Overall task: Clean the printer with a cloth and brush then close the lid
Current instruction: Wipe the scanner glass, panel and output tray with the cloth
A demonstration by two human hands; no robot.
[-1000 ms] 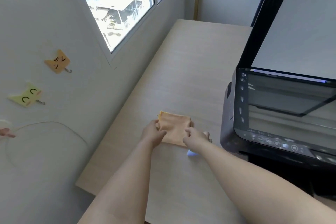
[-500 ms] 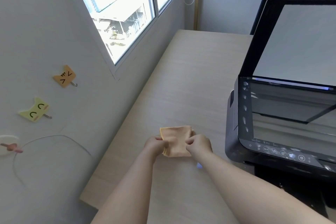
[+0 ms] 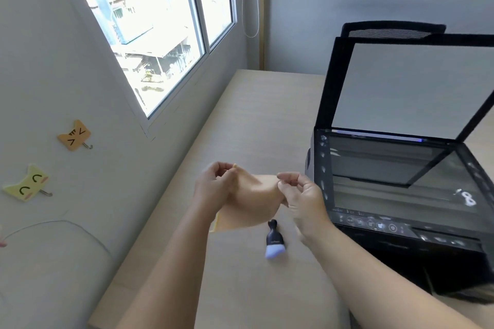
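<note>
An orange cloth [image 3: 254,203] hangs spread above the table, held up by both hands. My left hand [image 3: 213,187] pinches its left top corner and my right hand [image 3: 302,197] pinches its right top corner. Below the cloth a small black brush [image 3: 274,239] with pale blue bristles lies on the wooden table [image 3: 254,115]. To the right stands the black printer [image 3: 401,224] with its scanner lid [image 3: 417,88] raised upright and the scanner glass [image 3: 395,173] exposed.
A window [image 3: 160,35] and a grey wall run along the table's left edge. Two cat-shaped wall hooks [image 3: 74,135] hang on that wall, with a thin wire looped below them. The table's far part lies bare behind the hands.
Both hands have lifted the folded cloth off the table and opened it out in the air. The brush that lay under my right hand is now uncovered. The view has tilted upward.
</note>
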